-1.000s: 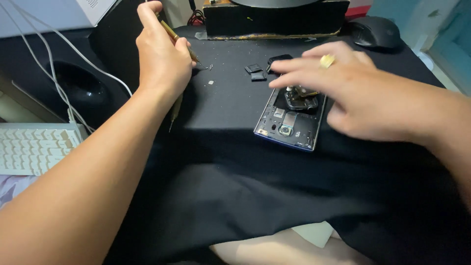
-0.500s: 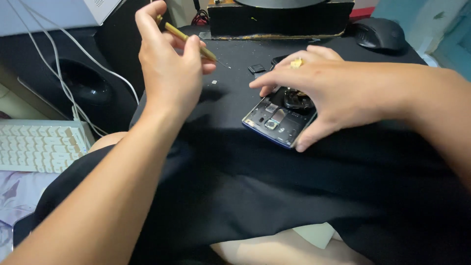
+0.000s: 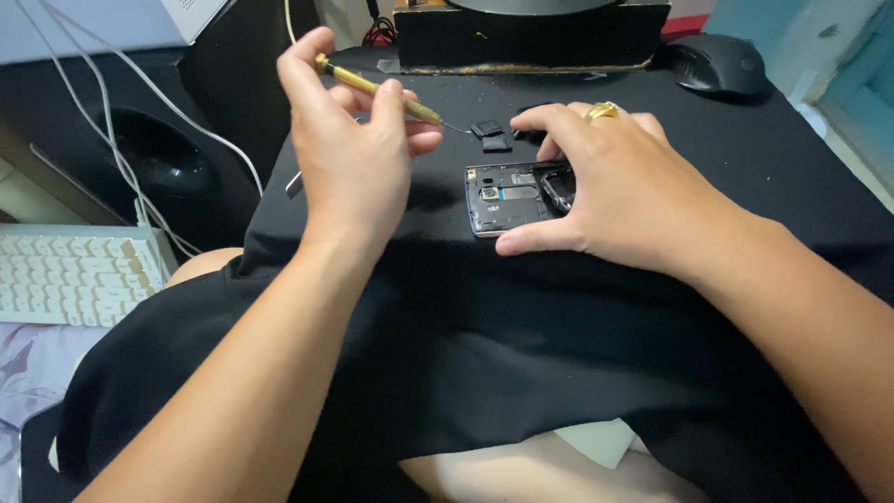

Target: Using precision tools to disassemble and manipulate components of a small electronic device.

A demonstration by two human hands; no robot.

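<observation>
Opened phone [image 3: 507,197]: back cover off, circuit boards and camera module exposed, lying flat on black cloth, its right part hidden under the right hand [image 3: 615,191], whose thumb presses the near edge and whose fingers reach over the far edge. Screwdriver [image 3: 377,89]: slim, gold-coloured, with a fine metal tip, pinched between the thumb and fingers of the left hand [image 3: 349,154], held tilted above the cloth, tip pointing right toward the right fingertips and apart from the phone.

phone [image 3: 507,197]: right half hidden under right hand [image 3: 619,191] | keyboard [image 3: 65,279]: cut by left edge
</observation>
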